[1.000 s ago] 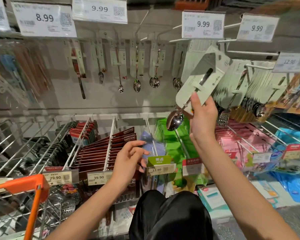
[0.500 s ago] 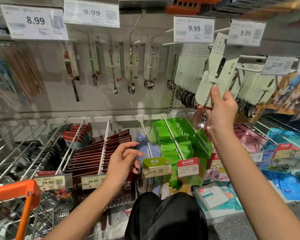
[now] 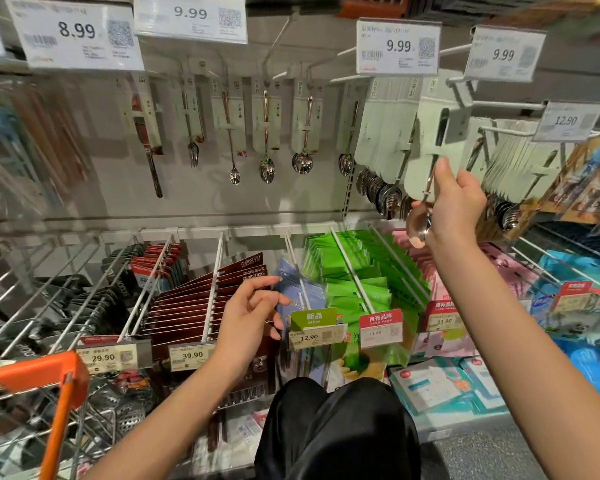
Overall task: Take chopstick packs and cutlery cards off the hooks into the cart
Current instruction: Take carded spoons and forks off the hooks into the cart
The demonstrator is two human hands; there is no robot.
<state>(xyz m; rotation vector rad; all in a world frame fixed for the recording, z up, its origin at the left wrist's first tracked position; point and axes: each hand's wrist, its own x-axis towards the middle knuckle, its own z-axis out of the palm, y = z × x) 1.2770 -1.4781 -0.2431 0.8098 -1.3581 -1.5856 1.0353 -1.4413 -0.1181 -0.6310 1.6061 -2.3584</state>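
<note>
The right hand [image 3: 456,206] pinches a spoon card [image 3: 426,161] by its lower end at the upper hook [image 3: 459,86]. Slide it straight off, then lower it into the cart [image 3: 32,375] (left hand [image 3: 246,320] open, idle).

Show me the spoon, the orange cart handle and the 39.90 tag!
spoon [image 3: 418,226], head view, on its shiny bowl.
cart handle [image 3: 32,373], head view, on the orange bar.
39.90 tag [image 3: 192,355], head view, on the printed price.
</note>
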